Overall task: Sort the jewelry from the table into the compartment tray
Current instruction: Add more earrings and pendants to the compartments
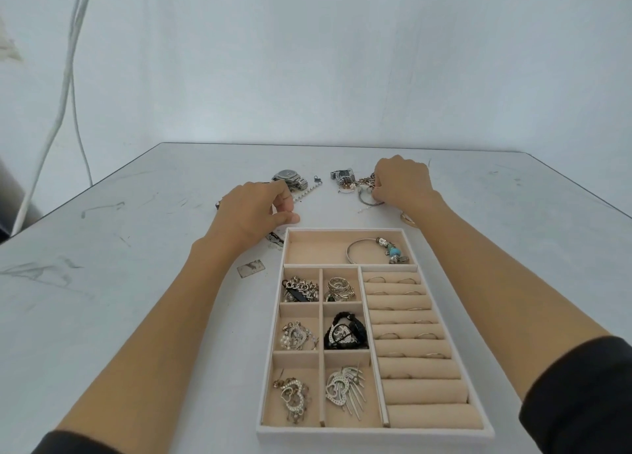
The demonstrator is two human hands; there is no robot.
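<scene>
Grey-white scuffed table [136, 248] carries everything; the beige velvet compartment tray [342, 435] is the reference. Tray is mostly filled: six small left cells all hold pieces, ring rolls on the right carry several rings, and a silver bangle with blue beads [372, 250] lies in the wide far cell. Unsorted stock sits just beyond the tray's far edge. Right hand [403, 183] is beyond the tray's far-right corner, fingers curled down into a tangled heap of silver and gold chains [359, 183], pinching into it. Left hand [253, 210] is beyond the far-left corner, fingers curled, thumb out toward the tray; can't tell if it holds anything. A steel wristwatch [290, 177] lies further out past that hand, with a pearl-studded bar clip [307, 193] just beside it. A gold bangle [408, 219] is off the far-right corner, partly under the right wrist. Step looks like: pick from the heap, late in the sort. Next move likely needs one piece teased free without dragging its neighbours, then a cell chosen.
</scene>
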